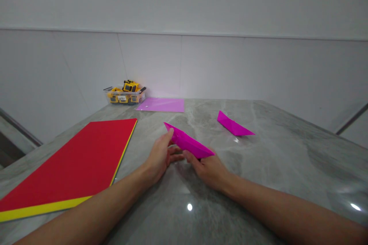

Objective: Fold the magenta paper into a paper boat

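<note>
Between my hands is a magenta folded paper boat (188,142), held tilted a little above the table with its left tip higher. My left hand (161,155) pinches the boat near its left end, thumb on the near side and the other fingers partly behind or below. Toward the right end, my right hand (209,168) grips it with the thumb on the near face; its other fingers are mostly hidden behind the paper. Another magenta folded paper boat (234,125) rests on the table, beyond my right hand.
A large red sheet (83,153) with a yellow edge lies on the left of the grey marble-patterned table (276,168). At the back are a flat pinkish-purple sheet (162,105) and a clear plastic bin (123,97) of yellow toy vehicles (130,86). A pale wall (218,69) stands behind.
</note>
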Motion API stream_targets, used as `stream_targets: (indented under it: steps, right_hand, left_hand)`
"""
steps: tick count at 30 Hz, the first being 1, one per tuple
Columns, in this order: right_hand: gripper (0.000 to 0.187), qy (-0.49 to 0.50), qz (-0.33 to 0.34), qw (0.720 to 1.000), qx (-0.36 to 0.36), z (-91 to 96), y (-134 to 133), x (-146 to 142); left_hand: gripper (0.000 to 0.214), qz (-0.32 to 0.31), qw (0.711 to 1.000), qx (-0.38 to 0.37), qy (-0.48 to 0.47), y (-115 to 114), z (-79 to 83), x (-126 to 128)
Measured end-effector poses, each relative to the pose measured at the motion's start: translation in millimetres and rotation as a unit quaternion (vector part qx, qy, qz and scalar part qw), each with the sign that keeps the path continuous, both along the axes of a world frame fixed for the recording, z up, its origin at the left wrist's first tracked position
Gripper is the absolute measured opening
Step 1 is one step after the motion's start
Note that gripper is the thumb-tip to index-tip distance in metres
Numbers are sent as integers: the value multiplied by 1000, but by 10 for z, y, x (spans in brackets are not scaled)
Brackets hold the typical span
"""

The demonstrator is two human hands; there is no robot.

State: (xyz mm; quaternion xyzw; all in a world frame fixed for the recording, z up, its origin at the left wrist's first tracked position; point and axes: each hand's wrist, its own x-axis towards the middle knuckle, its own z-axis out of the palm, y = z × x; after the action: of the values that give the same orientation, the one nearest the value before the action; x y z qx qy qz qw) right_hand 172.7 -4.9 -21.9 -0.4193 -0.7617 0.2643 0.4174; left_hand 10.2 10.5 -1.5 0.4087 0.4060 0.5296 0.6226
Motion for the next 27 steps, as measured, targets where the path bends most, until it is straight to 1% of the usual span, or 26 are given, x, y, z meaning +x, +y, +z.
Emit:
stream_targets:
  steps: [1,2,4,7,9,12,14,16,18,21,24,27]
  right_hand:
    - [28,-30,25,999,3,4,-10,4]
    - [24,-52,48,997,3,9,-19,8]
    - [17,-89,86,992,1,21,-32,15]
    - [16,-114,103,988,-4,35,-29,16]
    - [19,-85,87,992,-23,42,-22,11]
    - [23,4,35,997,-68,57,-22,1]
    - [31,48,23,995,-85,69,-34,-4]
    - [36,48,34,995,-78,75,-46,-8]
    - [38,21,36,997,-64,69,-54,-13]
    - [39,-4,23,997,-74,53,-58,-16]
    - [35,5,30,996,-84,55,-67,-16]
    - [28,-2,35,998,-60,80,-82,-11]
  left_hand:
    - [28,-18,998,-28,-45,-12,-9,22]
    - [22,-23,996,-39,-70,-23,-7,35]
    - [13,-6,996,-36,-84,-38,22,39]
    - [12,19,995,-48,-86,-41,68,17]
    - [14,26,995,-51,-86,-36,65,6]
    - [20,23,997,-19,-73,-33,14,9]
    - [29,13,998,0,-59,-44,-25,20]
    - [37,-2,999,13,-48,-63,-51,34]
    - [40,-25,998,25,-45,-84,-62,47]
    - [37,-59,997,30,-52,-105,-53,56]
    - [32,-79,995,12,-63,-112,-28,48]
    - [32,-89,993,8,-73,-113,-14,30]
